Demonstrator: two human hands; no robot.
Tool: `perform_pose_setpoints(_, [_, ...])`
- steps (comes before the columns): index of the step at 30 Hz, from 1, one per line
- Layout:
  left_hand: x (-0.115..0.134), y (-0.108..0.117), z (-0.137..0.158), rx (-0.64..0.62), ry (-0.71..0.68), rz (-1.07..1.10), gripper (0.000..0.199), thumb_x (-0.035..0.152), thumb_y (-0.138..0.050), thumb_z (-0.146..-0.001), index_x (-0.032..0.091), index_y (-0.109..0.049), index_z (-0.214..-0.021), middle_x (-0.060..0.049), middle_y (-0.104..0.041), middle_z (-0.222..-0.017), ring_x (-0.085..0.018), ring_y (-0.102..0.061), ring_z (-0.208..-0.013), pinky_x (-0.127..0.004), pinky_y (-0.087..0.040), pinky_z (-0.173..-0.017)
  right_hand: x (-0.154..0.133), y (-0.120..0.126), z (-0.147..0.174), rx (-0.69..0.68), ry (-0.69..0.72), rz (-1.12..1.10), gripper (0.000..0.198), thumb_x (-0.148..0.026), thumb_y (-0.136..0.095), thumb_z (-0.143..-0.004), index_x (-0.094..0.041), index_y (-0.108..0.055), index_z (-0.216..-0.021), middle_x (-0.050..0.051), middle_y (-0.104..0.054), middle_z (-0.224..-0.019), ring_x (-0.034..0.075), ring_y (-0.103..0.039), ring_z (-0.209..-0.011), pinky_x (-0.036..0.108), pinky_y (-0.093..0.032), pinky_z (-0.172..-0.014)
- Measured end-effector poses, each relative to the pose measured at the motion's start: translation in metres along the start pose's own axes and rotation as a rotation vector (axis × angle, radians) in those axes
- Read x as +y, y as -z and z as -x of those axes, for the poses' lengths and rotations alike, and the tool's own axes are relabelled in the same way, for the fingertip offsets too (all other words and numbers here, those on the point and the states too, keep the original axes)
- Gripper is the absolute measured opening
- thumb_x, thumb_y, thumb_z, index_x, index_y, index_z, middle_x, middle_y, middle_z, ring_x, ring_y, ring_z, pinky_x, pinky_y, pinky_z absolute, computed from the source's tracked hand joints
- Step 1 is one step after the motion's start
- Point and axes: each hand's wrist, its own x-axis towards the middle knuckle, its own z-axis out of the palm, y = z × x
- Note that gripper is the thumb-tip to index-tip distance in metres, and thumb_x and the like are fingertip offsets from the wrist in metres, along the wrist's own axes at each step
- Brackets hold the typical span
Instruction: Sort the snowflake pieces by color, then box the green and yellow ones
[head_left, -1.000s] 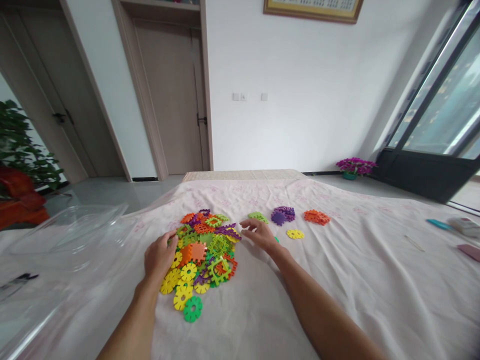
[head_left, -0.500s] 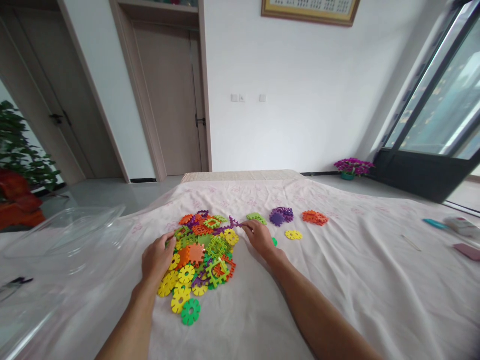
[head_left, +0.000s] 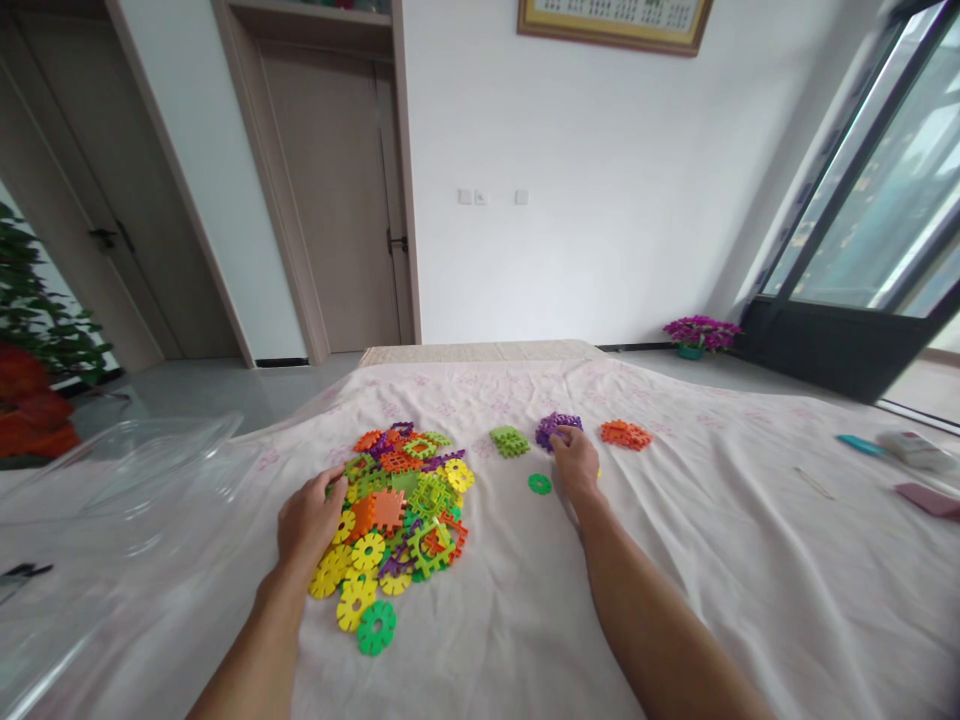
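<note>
A mixed heap of plastic interlocking building pieces (head_left: 405, 485), square and round with notched edges, lies left of centre on the cloth. My left hand (head_left: 311, 515) rests against the heap's left edge, fingers loosely bent and apart, with no piece clearly gripped. Over a small purple pile (head_left: 556, 427), my right hand (head_left: 577, 462) has its fingertips pinched on a purple notched piece, mostly covered by the fingers. Left of that pile sits a light green pile (head_left: 510, 441), and right of it an orange pile (head_left: 626, 434). A green disc (head_left: 539, 484) lies nearer me; a yellow disc is mostly hidden behind my right hand.
Clear plastic containers (head_left: 142, 450) stand at the left. On the right of the pale cloth (head_left: 720, 560) are a thin stick (head_left: 814, 483), a blue item (head_left: 861, 445), a white item (head_left: 916, 450) and a dull pink block (head_left: 930, 499).
My right hand has carried a purple piece from the heap's right side over to the purple pile. My left hand stays at the heap's left edge.
</note>
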Motion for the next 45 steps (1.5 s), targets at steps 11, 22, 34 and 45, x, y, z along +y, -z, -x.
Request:
perform_pose_setpoints(11, [0.003, 0.002, 0.002, -0.003, 0.008, -0.015, 0.045, 0.045, -0.036, -0.094, 0.026, -0.063, -0.125, -0.006, -0.070, -0.123, -0.025, -0.065, -0.109, -0.032, -0.047, -0.086, -0.018, -0.008, 0.017, -0.030, 0.275, -0.009, 0.026, -0.028, -0.052, -0.087, -0.024, -0.072, -0.103, 0.004, -0.074, -0.101, 0.020, -0.066, -0.089, 0.029, -0.047, -0.081])
perform_pose_setpoints(22, [0.003, 0.002, 0.002, 0.006, 0.002, -0.009, 0.044, 0.043, -0.037, -0.094, 0.025, -0.063, -0.124, -0.007, -0.071, -0.121, -0.025, -0.065, -0.108, -0.032, -0.047, -0.088, -0.062, -0.021, 0.067, -0.518, 0.902, -0.098, 0.037, -0.026, -0.071, -0.077, -0.026, -0.072, -0.113, 0.005, -0.071, -0.112, 0.022, -0.063, -0.102, 0.033, -0.046, -0.093])
perform_pose_setpoints(34, [0.004, 0.003, 0.001, 0.005, 0.009, 0.003, 0.045, 0.044, -0.038, -0.094, 0.025, -0.064, -0.124, -0.007, -0.071, -0.121, -0.026, -0.065, -0.109, -0.033, -0.047, -0.088, -0.066, -0.035, 0.075, -0.475, 0.792, -0.124, 0.021, -0.028, -0.056, -0.092, -0.025, -0.075, -0.101, 0.005, -0.074, -0.098, 0.021, -0.065, -0.093, 0.031, -0.047, -0.087])
perform_pose_setpoints(45, [0.000, 0.000, -0.001, 0.004, -0.004, 0.002, 0.046, 0.046, -0.035, -0.094, 0.025, -0.063, -0.125, -0.007, -0.070, -0.124, -0.026, -0.063, -0.113, -0.034, -0.046, -0.092, -0.014, 0.018, -0.003, -0.124, 0.243, 0.120, 0.033, -0.026, -0.049, -0.084, -0.025, -0.077, -0.103, 0.006, -0.075, -0.101, 0.025, -0.068, -0.094, 0.030, -0.047, -0.078])
